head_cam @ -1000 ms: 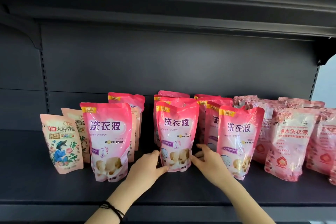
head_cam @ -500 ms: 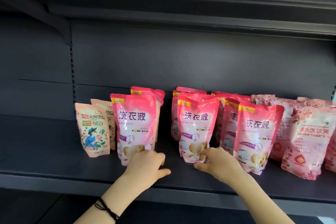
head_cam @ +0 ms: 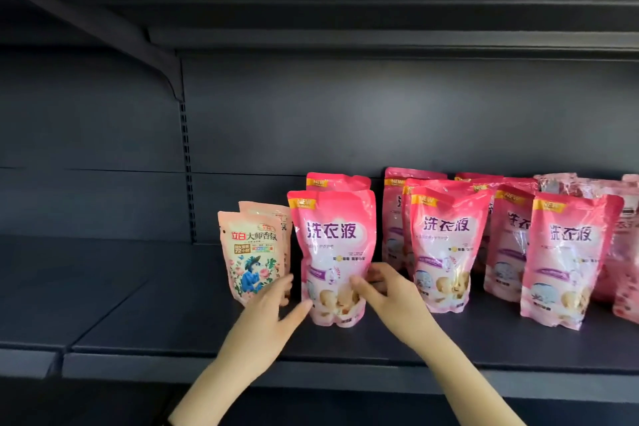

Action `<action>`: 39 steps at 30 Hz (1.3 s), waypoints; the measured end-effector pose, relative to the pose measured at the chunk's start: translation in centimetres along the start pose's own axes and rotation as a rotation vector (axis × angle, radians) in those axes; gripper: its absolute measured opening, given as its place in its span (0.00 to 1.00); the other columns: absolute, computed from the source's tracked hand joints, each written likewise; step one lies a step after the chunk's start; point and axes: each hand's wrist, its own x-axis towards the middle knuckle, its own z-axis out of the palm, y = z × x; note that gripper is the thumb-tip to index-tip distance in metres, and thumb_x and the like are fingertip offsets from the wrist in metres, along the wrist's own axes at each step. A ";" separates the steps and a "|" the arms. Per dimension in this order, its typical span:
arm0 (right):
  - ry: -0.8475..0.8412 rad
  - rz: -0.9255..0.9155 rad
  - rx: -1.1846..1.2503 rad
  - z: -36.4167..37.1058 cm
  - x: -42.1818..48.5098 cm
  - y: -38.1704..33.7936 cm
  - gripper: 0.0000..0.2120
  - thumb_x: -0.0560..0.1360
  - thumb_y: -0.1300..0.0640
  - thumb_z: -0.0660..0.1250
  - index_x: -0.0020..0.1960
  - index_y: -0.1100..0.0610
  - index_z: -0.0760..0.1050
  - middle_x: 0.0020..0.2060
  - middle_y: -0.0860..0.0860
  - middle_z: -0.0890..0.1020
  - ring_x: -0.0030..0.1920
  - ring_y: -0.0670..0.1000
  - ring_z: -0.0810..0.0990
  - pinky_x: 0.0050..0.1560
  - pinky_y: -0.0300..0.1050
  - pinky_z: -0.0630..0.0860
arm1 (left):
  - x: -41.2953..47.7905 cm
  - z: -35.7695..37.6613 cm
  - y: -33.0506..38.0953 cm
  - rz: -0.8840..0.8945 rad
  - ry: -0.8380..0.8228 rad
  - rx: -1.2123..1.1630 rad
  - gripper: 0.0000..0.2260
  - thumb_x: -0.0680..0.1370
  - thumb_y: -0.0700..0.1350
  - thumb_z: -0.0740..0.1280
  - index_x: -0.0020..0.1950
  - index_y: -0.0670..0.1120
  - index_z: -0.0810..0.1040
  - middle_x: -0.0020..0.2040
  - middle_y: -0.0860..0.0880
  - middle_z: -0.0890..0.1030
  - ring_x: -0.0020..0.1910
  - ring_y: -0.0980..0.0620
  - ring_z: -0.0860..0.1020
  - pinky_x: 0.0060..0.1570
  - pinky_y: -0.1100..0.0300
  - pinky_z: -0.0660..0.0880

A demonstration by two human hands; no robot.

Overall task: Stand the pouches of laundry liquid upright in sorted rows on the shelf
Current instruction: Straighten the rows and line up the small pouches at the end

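Pinching right edge of front pink pouch [head_cam: 333,245] with right hand [head_cam: 390,301]: thumb on the front face, fingers curled behind. Bracing its lower left corner with left hand [head_cam: 269,315]: thumb against the pouch, fingers fairly straight, reaching between it and peach pouch [head_cam: 250,252]. Hands apart, one per side. Upright on dark shelf [head_cam: 155,332], near the front lip, just beside the peach pouch, second pink pouch [head_cam: 340,181] directly behind. To the right, past a gap: more pink pouches in rows, middle pink pouch [head_cam: 446,245] and right pink pouch [head_cam: 567,259] in front. Far right: pale patterned pouches [head_cam: 622,245], partly cut off. Behind the peach pouch: second peach pouch [head_cam: 276,213].
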 end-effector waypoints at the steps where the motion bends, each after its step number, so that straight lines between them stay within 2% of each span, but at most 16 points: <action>1: 0.028 0.040 0.154 0.6 0.0 -0.1 0.13 0.76 0.46 0.65 0.58 0.51 0.73 0.48 0.43 0.81 0.51 0.42 0.80 0.43 0.29 0.74 | 0.3 0.5 -0.1 -0.018 0.026 -0.151 0.28 0.77 0.60 0.62 0.75 0.52 0.61 0.70 0.56 0.69 0.62 0.62 0.71 0.60 0.65 0.69; 3: 0.070 0.098 0.436 1.8 0.0 -0.3 0.13 0.77 0.48 0.65 0.59 0.52 0.74 0.50 0.45 0.82 0.49 0.40 0.82 0.42 0.30 0.76 | 0.9 1.5 0.5 -0.066 0.043 -0.412 0.25 0.79 0.55 0.62 0.74 0.51 0.62 0.69 0.55 0.68 0.62 0.63 0.71 0.58 0.69 0.67; 5: 0.112 0.118 0.573 2.5 0.0 -0.4 0.11 0.78 0.50 0.64 0.58 0.52 0.75 0.49 0.46 0.83 0.47 0.38 0.82 0.41 0.31 0.77 | 1.7 2.4 1.4 -0.101 0.067 -0.655 0.16 0.80 0.51 0.61 0.67 0.54 0.67 0.63 0.58 0.72 0.55 0.67 0.72 0.51 0.74 0.70; 9: 0.167 0.148 0.720 3.6 0.2 -0.1 0.09 0.78 0.54 0.65 0.52 0.57 0.79 0.46 0.52 0.85 0.47 0.48 0.84 0.44 0.38 0.79 | 3.3 3.2 1.6 -0.180 0.134 -0.977 0.08 0.79 0.50 0.63 0.58 0.54 0.75 0.56 0.57 0.79 0.53 0.64 0.76 0.48 0.69 0.75; 12: 0.223 0.164 0.750 3.6 0.6 0.1 0.07 0.76 0.56 0.68 0.45 0.60 0.79 0.41 0.54 0.84 0.40 0.48 0.84 0.41 0.40 0.78 | 4.2 3.4 1.5 -0.188 0.191 -1.003 0.07 0.78 0.47 0.65 0.55 0.50 0.77 0.52 0.57 0.80 0.50 0.64 0.77 0.42 0.72 0.74; 15: 0.250 0.170 0.820 3.8 0.6 0.1 0.09 0.76 0.59 0.68 0.37 0.60 0.76 0.35 0.54 0.82 0.37 0.50 0.82 0.40 0.43 0.78 | 4.7 3.9 1.3 -0.250 0.208 -1.072 0.05 0.77 0.46 0.66 0.51 0.47 0.79 0.50 0.49 0.83 0.53 0.52 0.80 0.48 0.61 0.76; 18: 0.309 0.176 0.898 3.4 0.5 0.5 0.13 0.75 0.61 0.69 0.33 0.59 0.71 0.30 0.53 0.78 0.33 0.50 0.78 0.36 0.42 0.77 | 5.0 4.7 1.7 -0.258 0.224 -1.149 0.06 0.78 0.45 0.66 0.47 0.42 0.77 0.46 0.45 0.83 0.49 0.46 0.81 0.45 0.55 0.76; 21: 0.339 0.160 0.908 1.4 0.4 1.3 0.15 0.74 0.60 0.71 0.32 0.58 0.70 0.31 0.58 0.73 0.32 0.54 0.72 0.34 0.43 0.73 | 4.7 5.6 3.5 -0.230 0.186 -1.262 0.06 0.78 0.44 0.66 0.43 0.43 0.76 0.44 0.46 0.83 0.45 0.48 0.81 0.44 0.55 0.76; 24: 0.333 0.126 0.914 -1.4 -0.1 2.6 0.14 0.74 0.59 0.71 0.33 0.59 0.70 0.34 0.63 0.72 0.32 0.55 0.71 0.32 0.43 0.72 | 4.7 7.1 6.1 -0.224 0.175 -1.300 0.06 0.78 0.44 0.66 0.42 0.44 0.76 0.44 0.48 0.83 0.46 0.49 0.81 0.45 0.55 0.76; 27: 0.355 0.118 0.898 -4.5 -0.9 4.3 0.12 0.74 0.59 0.70 0.34 0.60 0.72 0.33 0.61 0.72 0.31 0.54 0.70 0.34 0.44 0.71 | 4.6 9.3 9.2 -0.218 0.177 -1.314 0.06 0.78 0.43 0.66 0.41 0.43 0.75 0.43 0.48 0.83 0.46 0.49 0.80 0.47 0.54 0.77; 32: 0.360 0.112 0.865 -10.3 -2.2 7.6 0.14 0.69 0.53 0.73 0.33 0.58 0.71 0.29 0.59 0.71 0.30 0.55 0.69 0.37 0.48 0.68 | 4.1 13.7 14.1 -0.215 0.117 -1.322 0.08 0.78 0.44 0.65 0.41 0.42 0.73 0.38 0.46 0.82 0.40 0.49 0.80 0.38 0.58 0.77; 35: 0.341 0.111 0.859 -12.7 -2.3 9.1 0.13 0.71 0.55 0.71 0.34 0.58 0.70 0.24 0.55 0.73 0.25 0.53 0.71 0.34 0.45 0.70 | 4.1 15.8 16.3 -0.241 0.132 -1.316 0.08 0.78 0.45 0.66 0.41 0.42 0.74 0.40 0.44 0.82 0.42 0.48 0.80 0.39 0.56 0.77; 37: 0.300 0.112 0.852 -13.7 -2.3 9.8 0.12 0.71 0.53 0.70 0.35 0.59 0.72 0.27 0.54 0.77 0.29 0.54 0.75 0.38 0.47 0.74 | 3.9 16.9 17.3 -0.252 0.160 -1.288 0.09 0.77 0.46 0.66 0.42 0.42 0.75 0.44 0.40 0.82 0.45 0.44 0.81 0.45 0.49 0.78; 39: 0.218 0.114 0.808 -14.2 -2.6 10.4 0.11 0.72 0.49 0.67 0.43 0.58 0.76 0.39 0.55 0.84 0.42 0.56 0.82 0.49 0.50 0.77 | 3.4 17.6 17.9 -0.255 0.195 -1.251 0.10 0.77 0.48 0.66 0.45 0.40 0.76 0.48 0.39 0.83 0.48 0.42 0.81 0.51 0.46 0.77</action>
